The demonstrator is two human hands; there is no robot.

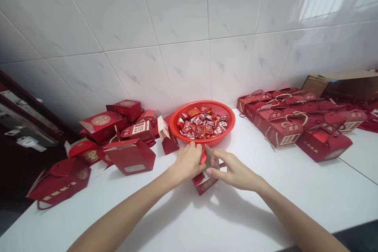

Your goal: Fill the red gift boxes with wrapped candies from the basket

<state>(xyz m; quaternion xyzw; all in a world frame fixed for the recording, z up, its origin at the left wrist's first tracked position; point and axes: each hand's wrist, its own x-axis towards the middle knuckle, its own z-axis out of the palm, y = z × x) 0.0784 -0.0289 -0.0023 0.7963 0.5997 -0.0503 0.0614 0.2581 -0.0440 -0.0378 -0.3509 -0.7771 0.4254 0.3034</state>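
Observation:
In the head view a small red gift box [206,186] stands on the white table in front of me, its top flaps up and their pale inner sides showing. My left hand [189,161] has its fingers curled at the box's left upper edge, and they partly hide it. From the other side, my right hand [233,170] pinches a raised flap between thumb and fingers. Just behind the hands sits a red plastic basket [203,141] holding many wrapped candies [203,124]. What lies inside the box cannot be made out.
Several red boxes [130,156] lie in a loose heap on the left. To the right, closed boxes with cord handles [277,126] stand in rows, with a cardboard carton [315,84] behind them. A tiled wall [183,15] borders the table [177,220] at the back.

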